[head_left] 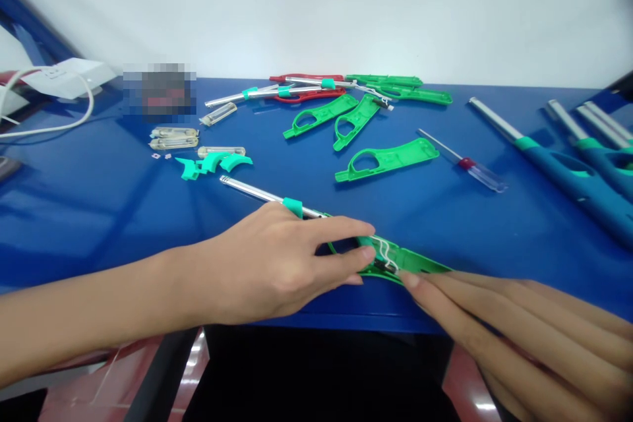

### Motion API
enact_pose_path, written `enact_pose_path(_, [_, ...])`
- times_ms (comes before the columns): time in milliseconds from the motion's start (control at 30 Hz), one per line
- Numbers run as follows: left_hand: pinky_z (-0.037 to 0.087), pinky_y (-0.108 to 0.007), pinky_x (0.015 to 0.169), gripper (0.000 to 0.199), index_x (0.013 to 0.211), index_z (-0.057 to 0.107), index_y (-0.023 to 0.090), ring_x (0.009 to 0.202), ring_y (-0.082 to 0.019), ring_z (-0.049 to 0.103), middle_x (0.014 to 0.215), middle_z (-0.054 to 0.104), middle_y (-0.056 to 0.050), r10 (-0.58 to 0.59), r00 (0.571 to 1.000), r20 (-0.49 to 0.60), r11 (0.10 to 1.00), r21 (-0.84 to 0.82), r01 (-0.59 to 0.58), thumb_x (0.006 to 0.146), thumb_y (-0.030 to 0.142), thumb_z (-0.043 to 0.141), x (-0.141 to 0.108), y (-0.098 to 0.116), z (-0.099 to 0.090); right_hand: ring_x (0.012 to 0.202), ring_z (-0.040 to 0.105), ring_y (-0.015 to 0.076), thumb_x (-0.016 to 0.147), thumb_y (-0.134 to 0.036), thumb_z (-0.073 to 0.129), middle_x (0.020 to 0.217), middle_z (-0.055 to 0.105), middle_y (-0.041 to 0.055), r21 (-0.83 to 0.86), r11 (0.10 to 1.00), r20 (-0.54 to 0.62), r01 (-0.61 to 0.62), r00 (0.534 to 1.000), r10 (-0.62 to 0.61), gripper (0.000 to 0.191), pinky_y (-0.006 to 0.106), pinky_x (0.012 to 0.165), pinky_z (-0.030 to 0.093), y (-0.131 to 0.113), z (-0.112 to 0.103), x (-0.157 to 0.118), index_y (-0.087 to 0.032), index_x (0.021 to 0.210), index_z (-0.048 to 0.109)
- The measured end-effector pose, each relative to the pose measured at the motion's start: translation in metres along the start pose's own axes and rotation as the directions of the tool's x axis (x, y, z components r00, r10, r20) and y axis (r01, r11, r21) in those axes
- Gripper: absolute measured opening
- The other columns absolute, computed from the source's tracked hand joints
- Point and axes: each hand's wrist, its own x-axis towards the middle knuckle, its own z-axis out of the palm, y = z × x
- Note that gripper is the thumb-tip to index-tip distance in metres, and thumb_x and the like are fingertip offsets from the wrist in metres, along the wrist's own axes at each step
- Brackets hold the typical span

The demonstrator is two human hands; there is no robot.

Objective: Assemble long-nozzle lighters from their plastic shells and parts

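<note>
Near the table's front edge lies a green lighter half-shell (413,259), its inside facing up. A silver metal tube (252,190) with a teal collar (293,207) runs out of it to the upper left. White wire (384,252) and a small black part (386,268) sit inside the shell. My left hand (284,260) grips the shell around its middle, thumb and fingers on either side, hiding part of it. My right hand (524,323) holds the shell's right end, a fingertip close to the black part; its other fingers overlap the shell.
Several green half-shells (395,159), red shells with metal tubes (306,93), and a screwdriver (482,175) lie farther back. Clear fuel tanks (173,138) and teal triggers (215,163) are at left. Blue lighters (564,175) lie at right. A white wall (376,13) stands behind.
</note>
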Motion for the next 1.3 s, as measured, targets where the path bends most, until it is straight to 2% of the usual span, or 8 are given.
enact_pose_path(167, [0.047,-0.029,0.050,0.019,0.121,0.073,0.015,0.072,-0.014,0.075,0.134,0.075,-0.013,-0.037,0.998,0.059,0.999,-0.027,0.039,0.108,0.022,0.061,-0.003,-0.001,0.000,0.121,0.070,0.0237,0.110,-0.019,0.044,0.135,0.076,0.0043,0.043,0.998,-0.066,-0.037,0.997,0.040,0.046,0.042,0.105,0.047,-0.006,0.003,0.004,-0.016,0.153,0.058])
enact_pose_path(267, [0.048,-0.028,0.052,0.018,0.120,0.074,0.016,0.070,-0.012,0.073,0.135,0.075,-0.012,-0.072,0.996,0.056,0.992,-0.100,0.077,0.107,0.022,0.064,-0.005,-0.003,0.001,0.110,0.072,0.0202,0.104,-0.010,0.055,0.122,0.079,0.0002,0.143,0.973,-0.158,-0.181,0.966,0.203,0.040,0.039,0.100,0.049,-0.013,0.006,0.011,-0.026,0.138,0.071])
enact_pose_path(367, [0.054,-0.026,0.060,0.017,0.117,0.075,0.015,0.084,-0.015,0.078,0.133,0.076,-0.012,-0.093,0.995,0.045,0.982,-0.158,0.099,0.105,0.020,0.065,-0.004,-0.004,0.002,0.110,0.070,0.0207,0.100,-0.016,0.068,0.122,0.076,0.0019,0.210,0.935,-0.190,-0.287,0.926,0.327,0.037,0.037,0.098,0.052,-0.016,0.009,0.021,-0.029,0.135,0.072])
enact_pose_path(500, [0.061,-0.025,0.072,0.016,0.115,0.076,0.013,0.092,-0.017,0.080,0.132,0.076,-0.013,-0.120,0.992,0.029,0.965,-0.233,0.124,0.105,0.018,0.065,-0.002,-0.004,0.004,0.127,0.063,0.0208,0.105,-0.029,0.066,0.142,0.068,0.0003,0.204,0.936,-0.091,-0.286,0.947,0.309,0.045,0.037,0.108,0.049,-0.013,0.014,0.029,-0.029,0.149,0.062])
enact_pose_path(700, [0.061,-0.017,0.073,0.021,0.118,0.076,0.014,0.099,-0.015,0.079,0.128,0.078,-0.011,-0.201,0.980,-0.012,0.931,-0.314,0.187,0.101,0.013,0.064,0.001,0.000,-0.003,0.131,0.063,0.0216,0.105,-0.019,0.061,0.146,0.067,-0.0005,0.252,0.929,-0.104,-0.272,0.946,0.306,0.045,0.038,0.111,0.050,-0.005,0.016,0.020,-0.028,0.149,0.062])
enact_pose_path(900, [0.053,-0.024,0.064,0.022,0.107,0.079,0.013,0.074,-0.012,0.068,0.095,0.077,-0.008,-0.254,0.947,-0.198,0.962,-0.149,0.227,0.096,0.005,0.062,0.003,-0.006,-0.010,0.132,0.066,0.0279,0.099,-0.009,0.056,0.149,0.067,-0.0009,0.271,0.932,0.006,-0.239,0.969,0.247,0.061,0.047,0.106,0.059,0.011,0.006,0.002,-0.037,0.154,0.057])
enact_pose_path(1100, [0.056,-0.038,0.087,0.018,0.108,0.080,0.009,0.094,-0.022,0.063,0.102,0.074,-0.012,-0.193,0.980,-0.038,0.974,-0.128,0.187,0.099,0.011,0.064,0.001,-0.011,-0.004,0.132,0.065,0.0300,0.098,-0.009,0.054,0.150,0.065,0.0026,0.267,0.935,0.008,-0.233,0.971,0.240,0.067,0.048,0.102,0.061,0.014,0.005,0.001,-0.036,0.160,0.051])
enact_pose_path(1300, [0.056,-0.036,0.085,0.019,0.111,0.078,0.009,0.091,-0.020,0.065,0.105,0.073,-0.011,-0.203,0.979,0.013,0.969,-0.144,0.203,0.104,0.011,0.060,-0.001,-0.010,-0.001,0.126,0.067,0.0300,0.100,-0.013,0.056,0.145,0.067,0.0043,0.306,0.916,-0.019,-0.260,0.960,0.279,0.061,0.046,0.095,0.062,0.012,0.006,0.006,-0.036,0.157,0.055])
